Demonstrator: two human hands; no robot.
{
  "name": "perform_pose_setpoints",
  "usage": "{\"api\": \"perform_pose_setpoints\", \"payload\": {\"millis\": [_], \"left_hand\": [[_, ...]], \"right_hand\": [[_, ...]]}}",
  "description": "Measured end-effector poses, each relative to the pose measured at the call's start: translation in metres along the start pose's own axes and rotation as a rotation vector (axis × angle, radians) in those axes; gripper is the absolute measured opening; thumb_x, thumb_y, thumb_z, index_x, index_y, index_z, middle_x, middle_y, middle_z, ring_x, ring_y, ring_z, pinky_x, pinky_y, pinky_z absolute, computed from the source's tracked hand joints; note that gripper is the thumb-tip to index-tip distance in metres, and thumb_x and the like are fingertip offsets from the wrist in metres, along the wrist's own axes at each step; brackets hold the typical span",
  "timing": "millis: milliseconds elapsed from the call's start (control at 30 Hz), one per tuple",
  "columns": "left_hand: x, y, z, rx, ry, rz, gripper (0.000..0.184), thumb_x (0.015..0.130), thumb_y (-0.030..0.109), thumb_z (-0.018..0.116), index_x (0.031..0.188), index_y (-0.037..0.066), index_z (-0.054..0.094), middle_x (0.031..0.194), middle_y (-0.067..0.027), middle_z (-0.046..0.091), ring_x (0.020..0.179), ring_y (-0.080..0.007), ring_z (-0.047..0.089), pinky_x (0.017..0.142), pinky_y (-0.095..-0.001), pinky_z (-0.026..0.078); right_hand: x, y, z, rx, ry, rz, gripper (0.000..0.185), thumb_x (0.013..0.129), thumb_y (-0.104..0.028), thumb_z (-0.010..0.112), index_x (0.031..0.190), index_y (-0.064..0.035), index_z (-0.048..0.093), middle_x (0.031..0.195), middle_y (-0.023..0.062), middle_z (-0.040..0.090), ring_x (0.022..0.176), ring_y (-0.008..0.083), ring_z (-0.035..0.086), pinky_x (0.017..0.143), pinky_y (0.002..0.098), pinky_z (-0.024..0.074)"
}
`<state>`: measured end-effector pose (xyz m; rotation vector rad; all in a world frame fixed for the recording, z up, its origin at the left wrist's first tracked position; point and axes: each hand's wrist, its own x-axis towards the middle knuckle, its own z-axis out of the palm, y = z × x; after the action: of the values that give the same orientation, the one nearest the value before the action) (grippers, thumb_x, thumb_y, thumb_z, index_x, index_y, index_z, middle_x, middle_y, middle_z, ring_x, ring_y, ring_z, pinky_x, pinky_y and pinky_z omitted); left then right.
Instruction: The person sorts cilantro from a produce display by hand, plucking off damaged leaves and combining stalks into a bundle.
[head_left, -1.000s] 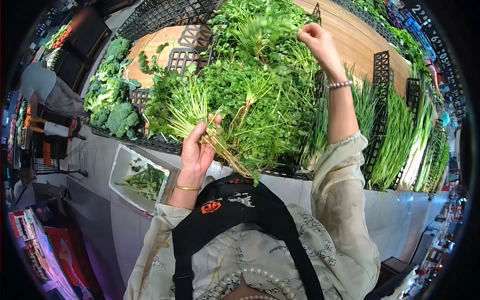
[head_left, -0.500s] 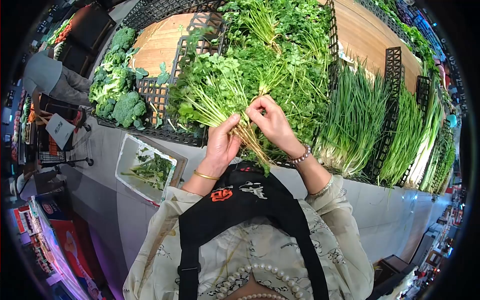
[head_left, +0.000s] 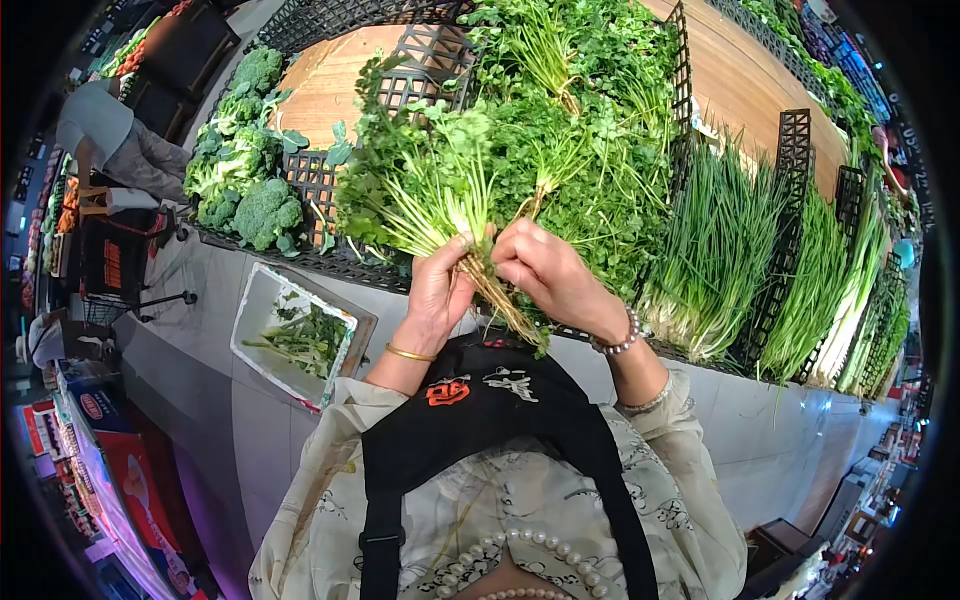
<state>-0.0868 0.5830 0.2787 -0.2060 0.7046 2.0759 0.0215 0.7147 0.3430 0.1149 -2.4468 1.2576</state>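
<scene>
In my left hand [head_left: 440, 287] is a bunch of leafy green herbs [head_left: 445, 200], gripped near the base with its brown roots hanging down to the right. My right hand [head_left: 555, 275] is beside the roots, its fingers curled and pinched together; whatever they hold is too small to make out. Behind both hands lies a broad pile of the same kind of herbs [head_left: 610, 190], with pale stems and roots showing in places.
Broccoli [head_left: 268, 213] sits at the left of the display. Long green chives [head_left: 720, 240] stand at the right past a black divider [head_left: 682, 90]. A white box [head_left: 250, 325] with loose greens is at lower left. A person [head_left: 115, 135] is beside a cart [head_left: 108, 268].
My right hand has come down from the far upper part of the pile to the bunch in my left hand. The view has shifted slightly, and the bunch looks fuller.
</scene>
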Motion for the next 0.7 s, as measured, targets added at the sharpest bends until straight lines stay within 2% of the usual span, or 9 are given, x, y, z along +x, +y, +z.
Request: {"api": "perform_pose_setpoints", "payload": {"millis": [100, 233, 300, 367, 433, 467, 500, 600, 700], "left_hand": [[0.007, 0.005, -0.017, 0.089, -0.066, 0.01, 0.023, 0.09, 0.006, 0.055, 0.11, -0.005, 0.053, 0.108, -0.0182, 0.061, 0.094, -0.0228, 0.061, 0.08, -0.0373, 0.055], [0.014, 0.012, -0.047, -0.222, -0.348, -0.181, 0.027, 0.088, 0.004, 0.054, 0.114, -0.005, 0.051, 0.102, -0.0194, 0.062, 0.085, -0.028, 0.064, 0.074, -0.0373, 0.058], [0.013, 0.014, -0.048, -0.312, -0.331, -0.244, 0.028, 0.089, 0.01, 0.054, 0.113, -0.005, 0.051, 0.1, -0.0192, 0.062, 0.084, -0.0276, 0.065, 0.072, -0.0393, 0.059], [0.001, 0.017, -0.04, -0.244, -0.189, -0.202, 0.028, 0.089, 0.014, 0.056, 0.11, -0.005, 0.052, 0.099, -0.0185, 0.062, 0.083, -0.027, 0.065, 0.072, -0.041, 0.058], [0.007, 0.01, -0.064, -0.169, -0.261, -0.265, 0.03, 0.089, 0.022, 0.057, 0.11, 0.001, 0.051, 0.098, -0.0133, 0.06, 0.081, -0.0256, 0.064, 0.074, -0.0404, 0.056], [0.012, 0.022, -0.075, -0.215, -0.411, -0.455, 0.031, 0.089, 0.025, 0.057, 0.111, 0.004, 0.051, 0.1, -0.0117, 0.059, 0.083, -0.0251, 0.064, 0.075, -0.0371, 0.055], [0.014, 0.027, -0.079, -0.257, -0.563, -0.656, 0.032, 0.089, 0.027, 0.057, 0.111, 0.007, 0.05, 0.102, -0.01, 0.057, 0.085, -0.0246, 0.063, 0.077, -0.0339, 0.054], [0.005, 0.027, -0.069, -0.188, -0.394, -0.615, 0.03, 0.089, 0.029, 0.058, 0.109, 0.009, 0.049, 0.093, -0.0066, 0.055, 0.082, -0.025, 0.063, 0.073, -0.0382, 0.054], [0.013, 0.026, -0.086, -0.157, -0.386, -0.585, 0.03, 0.089, 0.029, 0.058, 0.11, 0.008, 0.05, 0.097, -0.0076, 0.056, 0.082, -0.0266, 0.063, 0.073, -0.0442, 0.053]], "right_hand": [[-0.007, -0.016, -0.014, 0.34, -0.057, 0.065, 0.005, 0.087, -0.001, 0.059, 0.091, 0.001, 0.055, 0.09, 0.0087, 0.054, 0.079, 0.0188, 0.054, 0.071, 0.0291, 0.0458], [0.0, -0.02, -0.03, 0.778, -0.002, 0.048, 0.007, 0.085, 0.005, 0.059, 0.088, 0.0012, 0.054, 0.094, 0.0092, 0.055, 0.084, 0.0129, 0.053, 0.072, 0.0247, 0.0452], [0.017, -0.034, -0.029, 0.673, -0.004, 0.113, 0.011, 0.083, 0.008, 0.058, 0.084, 0.0002, 0.051, 0.09, 0.0097, 0.056, 0.075, 0.0131, 0.052, 0.068, 0.0254, 0.0464], [0.044, -0.047, -0.005, 0.517, -0.193, -0.029, 0.013, 0.081, 0.008, 0.06, 0.086, 0.0007, 0.051, 0.092, 0.0097, 0.058, 0.073, 0.0148, 0.053, 0.067, 0.0274, 0.0475], [0.075, -0.072, 0.04, 0.38, -0.39, -0.046, 0.011, 0.082, 0.003, 0.059, 0.088, 0.0, 0.051, 0.088, 0.0099, 0.057, 0.071, 0.0204, 0.055, 0.067, 0.0319, 0.0486], [0.108, -0.09, 0.097, 0.243, -0.399, -0.295, 0.008, 0.085, -0.003, 0.056, 0.091, -0.0012, 0.052, 0.086, 0.0115, 0.055, 0.074, 0.0257, 0.057, 0.068, 0.0361, 0.0485], [0.12, -0.097, 0.136, 0.313, -0.359, -0.374, 0.008, 0.087, -0.006, 0.05, 0.094, -0.0019, 0.053, 0.086, 0.0127, 0.054, 0.077, 0.0282, 0.058, 0.07, 0.0393, 0.0477], [0.142, -0.117, 0.238, 0.153, -0.228, -0.579, 0.014, 0.082, -0.006, 0.051, 0.095, -0.0005, 0.054, 0.088, 0.016, 0.058, 0.083, 0.0352, 0.059, 0.074, 0.044, 0.0484], [0.159, -0.118, 0.261, -0.25, -0.537, -0.537, 0.015, 0.079, -0.007, 0.055, 0.092, -0.0011, 0.054, 0.082, 0.0121, 0.059, 0.073, 0.0334, 0.062, 0.064, 0.0428, 0.0506]]}}
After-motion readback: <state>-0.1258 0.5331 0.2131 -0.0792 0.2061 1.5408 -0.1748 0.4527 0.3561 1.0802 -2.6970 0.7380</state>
